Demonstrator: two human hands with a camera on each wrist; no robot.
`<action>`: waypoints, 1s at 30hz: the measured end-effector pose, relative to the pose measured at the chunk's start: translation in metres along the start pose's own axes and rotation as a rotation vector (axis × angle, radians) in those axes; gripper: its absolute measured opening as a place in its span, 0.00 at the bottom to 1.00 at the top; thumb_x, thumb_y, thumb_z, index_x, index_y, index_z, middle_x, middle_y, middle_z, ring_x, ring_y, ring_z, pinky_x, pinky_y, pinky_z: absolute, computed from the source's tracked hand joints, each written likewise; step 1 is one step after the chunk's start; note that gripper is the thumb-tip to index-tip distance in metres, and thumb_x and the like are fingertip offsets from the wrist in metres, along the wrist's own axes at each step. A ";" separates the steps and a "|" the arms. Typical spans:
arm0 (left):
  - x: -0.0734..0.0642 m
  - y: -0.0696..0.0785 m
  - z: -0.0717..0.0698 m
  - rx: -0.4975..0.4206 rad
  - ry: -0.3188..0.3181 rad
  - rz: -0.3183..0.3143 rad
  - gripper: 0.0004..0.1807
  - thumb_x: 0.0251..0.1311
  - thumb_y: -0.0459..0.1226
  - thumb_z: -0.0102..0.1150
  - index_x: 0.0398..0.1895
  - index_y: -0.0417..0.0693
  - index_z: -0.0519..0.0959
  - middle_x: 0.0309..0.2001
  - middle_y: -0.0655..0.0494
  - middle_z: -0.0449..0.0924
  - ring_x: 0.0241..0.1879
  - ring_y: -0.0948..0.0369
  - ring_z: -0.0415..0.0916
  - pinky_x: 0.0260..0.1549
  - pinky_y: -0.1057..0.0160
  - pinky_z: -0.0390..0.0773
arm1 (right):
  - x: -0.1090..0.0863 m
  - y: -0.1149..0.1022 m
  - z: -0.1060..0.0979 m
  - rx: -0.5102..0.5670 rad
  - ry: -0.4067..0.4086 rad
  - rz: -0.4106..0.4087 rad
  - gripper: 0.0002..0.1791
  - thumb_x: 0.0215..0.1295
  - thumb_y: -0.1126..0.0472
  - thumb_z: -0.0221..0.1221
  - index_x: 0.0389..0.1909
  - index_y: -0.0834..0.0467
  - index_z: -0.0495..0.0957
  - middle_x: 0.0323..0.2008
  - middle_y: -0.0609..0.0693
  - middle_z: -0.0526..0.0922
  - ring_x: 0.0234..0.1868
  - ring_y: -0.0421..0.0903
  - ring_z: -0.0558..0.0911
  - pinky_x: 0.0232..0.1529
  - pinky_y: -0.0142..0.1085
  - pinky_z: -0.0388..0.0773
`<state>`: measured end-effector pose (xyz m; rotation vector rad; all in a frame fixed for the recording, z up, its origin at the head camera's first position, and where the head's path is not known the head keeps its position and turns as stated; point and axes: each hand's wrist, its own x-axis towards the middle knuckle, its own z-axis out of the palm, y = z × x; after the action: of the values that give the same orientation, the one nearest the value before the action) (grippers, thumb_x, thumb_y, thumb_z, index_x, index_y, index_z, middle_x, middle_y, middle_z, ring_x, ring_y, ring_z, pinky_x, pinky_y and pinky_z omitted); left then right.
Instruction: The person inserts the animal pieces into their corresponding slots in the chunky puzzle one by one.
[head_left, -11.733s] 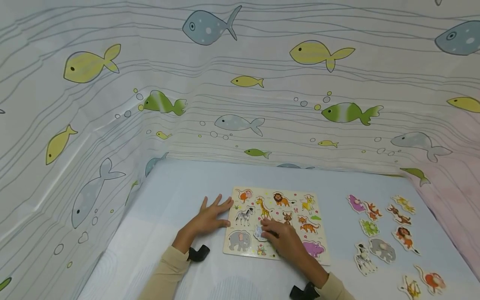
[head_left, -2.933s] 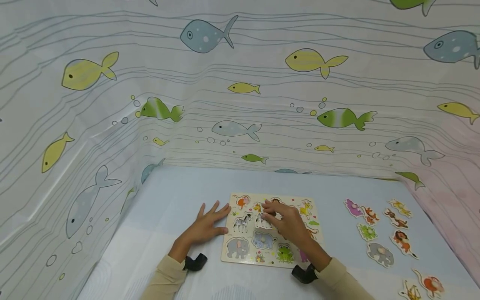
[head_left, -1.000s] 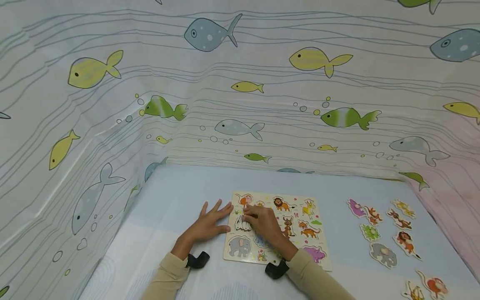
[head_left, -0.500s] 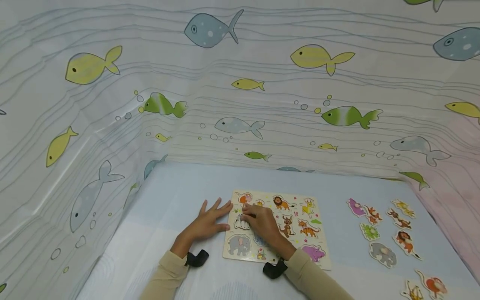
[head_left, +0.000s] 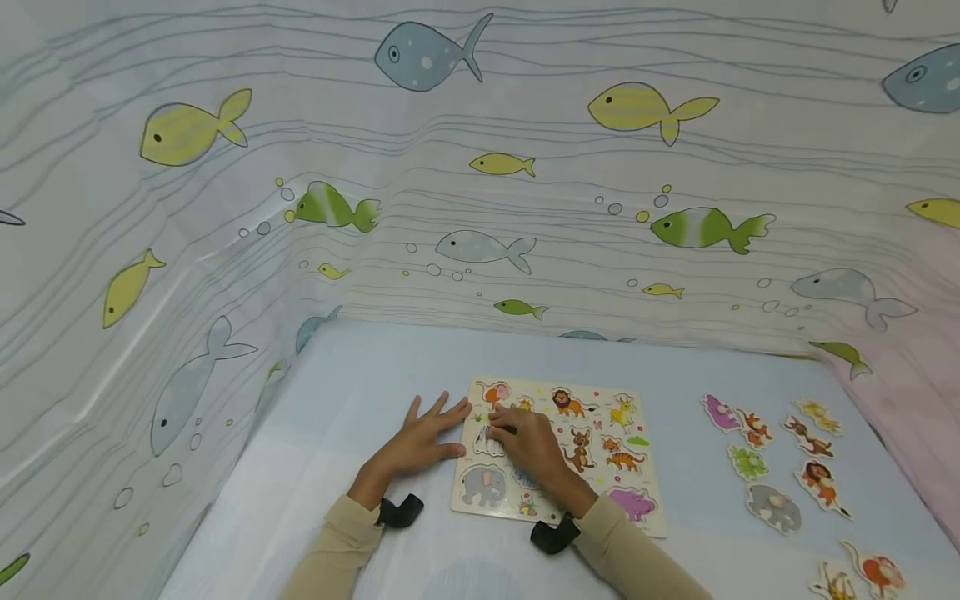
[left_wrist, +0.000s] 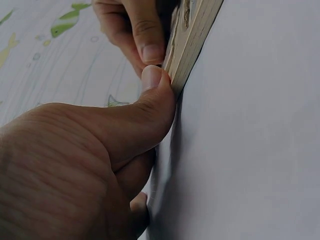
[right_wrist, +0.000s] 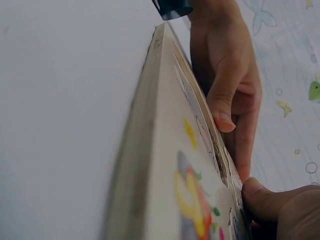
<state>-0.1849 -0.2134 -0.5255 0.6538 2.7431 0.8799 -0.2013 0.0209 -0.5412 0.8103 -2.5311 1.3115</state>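
Observation:
On the table lies a wooden animal puzzle board (head_left: 528, 385). My right hand (head_left: 536, 450) pinches the zebra puzzle piece (head_left: 487, 443) with thumb and fingertips, over the zebra picture at the board's left side; the fingers hide its upper part. Spread fingers of my left hand (head_left: 416, 442) lie along the board's left edge, thumb toward it. In the left wrist view, the left thumb (left_wrist: 152, 87) presses at the board's side (left_wrist: 197, 42), near the right fingertips. A blue elephant piece (head_left: 525, 477) shows partly under the right hand.
Loose pieces lie right of the board: a purple hippo (head_left: 722, 412), a green frog (head_left: 747, 462), a grey elephant (head_left: 774, 508), a lion (head_left: 821, 485), a kangaroo (head_left: 810, 437), a monkey (head_left: 879, 571) and several others. A fish-patterned sheet (head_left: 570, 208) stands behind the table.
Earlier, my right hand set the blue elephant at the board's middle; the zebra piece then left the right-hand group and moved left to the zebra picture. The left hand stays put.

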 end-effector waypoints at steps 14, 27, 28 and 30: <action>0.012 -0.001 0.003 0.008 -0.005 0.004 0.41 0.63 0.50 0.63 0.77 0.50 0.60 0.78 0.55 0.56 0.80 0.44 0.41 0.73 0.32 0.23 | -0.001 0.005 -0.006 -0.028 -0.014 0.009 0.10 0.59 0.63 0.69 0.41 0.62 0.88 0.47 0.55 0.89 0.60 0.52 0.83 0.63 0.47 0.78; 0.007 -0.002 0.002 0.005 -0.004 -0.027 0.42 0.62 0.50 0.64 0.77 0.53 0.60 0.78 0.58 0.55 0.80 0.45 0.41 0.73 0.34 0.23 | -0.001 0.000 -0.002 -0.188 -0.083 -0.063 0.13 0.64 0.59 0.67 0.47 0.61 0.86 0.53 0.56 0.86 0.59 0.52 0.83 0.60 0.47 0.80; 0.005 -0.003 0.002 0.000 -0.006 -0.032 0.42 0.62 0.50 0.64 0.77 0.53 0.60 0.78 0.57 0.55 0.80 0.45 0.41 0.73 0.34 0.23 | -0.001 -0.001 -0.001 -0.188 -0.085 -0.068 0.13 0.64 0.60 0.67 0.47 0.62 0.86 0.53 0.56 0.85 0.58 0.52 0.83 0.60 0.47 0.81; 0.002 -0.003 0.004 0.002 -0.005 -0.046 0.42 0.61 0.51 0.64 0.77 0.53 0.60 0.78 0.58 0.55 0.80 0.46 0.40 0.74 0.34 0.22 | -0.002 -0.003 0.000 -0.178 -0.089 -0.075 0.13 0.64 0.60 0.67 0.47 0.62 0.86 0.53 0.56 0.85 0.58 0.52 0.83 0.59 0.46 0.81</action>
<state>-0.1870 -0.2130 -0.5305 0.5905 2.7438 0.8645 -0.1977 0.0201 -0.5403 0.9339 -2.6104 1.0315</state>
